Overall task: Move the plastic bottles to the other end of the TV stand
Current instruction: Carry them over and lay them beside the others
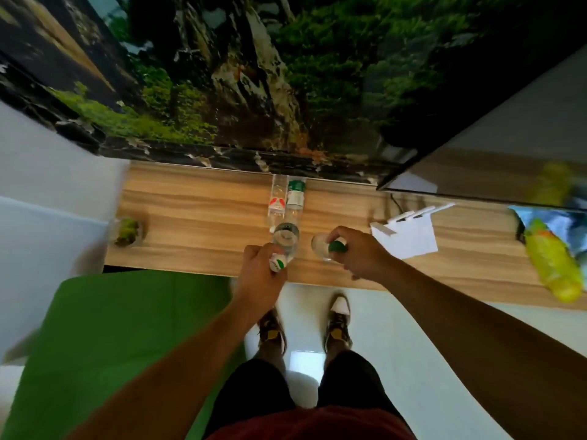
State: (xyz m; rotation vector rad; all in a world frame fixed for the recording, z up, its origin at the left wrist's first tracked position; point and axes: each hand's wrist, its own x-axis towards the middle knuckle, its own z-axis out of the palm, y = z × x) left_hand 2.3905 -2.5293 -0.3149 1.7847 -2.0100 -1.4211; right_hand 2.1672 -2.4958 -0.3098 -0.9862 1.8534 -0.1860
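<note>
I look straight down at a wooden TV stand [197, 211]. My left hand [259, 277] grips a clear plastic bottle [286, 239] by its white-and-green cap, near the stand's front edge. My right hand [359, 252] holds a second clear bottle [320, 246] with a green cap, a little to the right. Two more clear bottles stand at the back by the TV: one with a red label [276, 198] and one with a green-and-white label [296, 195], touching each other.
A large TV [254, 74] fills the back of the stand. A white router [406, 233] lies to the right, a yellow-green bag [552, 265] at the far right, a small green plant [128, 231] at the left end. A green mat [127, 328] covers the floor.
</note>
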